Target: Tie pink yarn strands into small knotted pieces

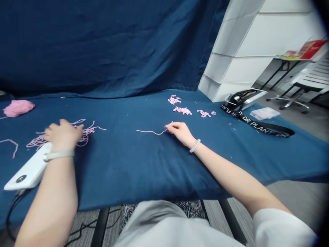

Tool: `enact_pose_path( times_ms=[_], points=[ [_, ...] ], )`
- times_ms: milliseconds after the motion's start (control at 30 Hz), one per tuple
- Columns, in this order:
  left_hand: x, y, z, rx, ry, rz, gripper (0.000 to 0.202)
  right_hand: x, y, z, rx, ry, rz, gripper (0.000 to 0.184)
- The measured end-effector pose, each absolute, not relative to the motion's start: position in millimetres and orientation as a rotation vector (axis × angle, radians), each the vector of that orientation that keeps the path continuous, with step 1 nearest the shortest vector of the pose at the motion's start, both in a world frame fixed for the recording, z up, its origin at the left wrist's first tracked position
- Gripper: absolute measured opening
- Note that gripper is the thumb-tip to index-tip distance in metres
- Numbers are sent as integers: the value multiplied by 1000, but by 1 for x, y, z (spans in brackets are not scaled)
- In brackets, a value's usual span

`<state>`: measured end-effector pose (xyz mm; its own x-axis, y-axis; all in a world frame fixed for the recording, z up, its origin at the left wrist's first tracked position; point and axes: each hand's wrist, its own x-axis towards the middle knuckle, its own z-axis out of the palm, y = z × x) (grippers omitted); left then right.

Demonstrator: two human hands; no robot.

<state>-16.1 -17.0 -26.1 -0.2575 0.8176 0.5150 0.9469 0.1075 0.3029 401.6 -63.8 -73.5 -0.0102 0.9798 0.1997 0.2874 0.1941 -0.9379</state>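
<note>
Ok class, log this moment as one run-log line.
left hand: on tangled pink yarn | right hand: at pink yarn strand | nearby: pink yarn bundle

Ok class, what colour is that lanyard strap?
The lanyard strap is black with white lettering, best seen in the head view.

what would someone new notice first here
The pink yarn pops against the blue cloth: a tangle by the left hand, a ball at far left, and small clumps further back. Mid-table, the right hand rests on the end of a loose strand.
</note>
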Motion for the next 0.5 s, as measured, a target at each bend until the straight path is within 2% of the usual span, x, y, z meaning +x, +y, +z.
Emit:
enact_pose_path(
  times_ms=[33, 167, 300, 367, 500],
  points=[
    [9, -20, -30, -1768, -2054, -818, 54, 402, -65, -73, -1278, -1535, 865, 30],
    [105, -38, -59, -2399, -1622, -637, 50, 396, -76, -74, -1236, -1677, 772, 19],
    [124, -53, -99, -2719, -1752, -530, 52, 383, -89, -89, -1193, -1690, 660, 18],
    [119, -55, -110, -2767, -1829, -546, 42, 380, -93, -96, -1207, -1686, 644, 19],
    [115, -44, -92, -2790, -1820, -646, 29, 385, -89, -89, -1198, -1747, 586, 19]
  ],
)
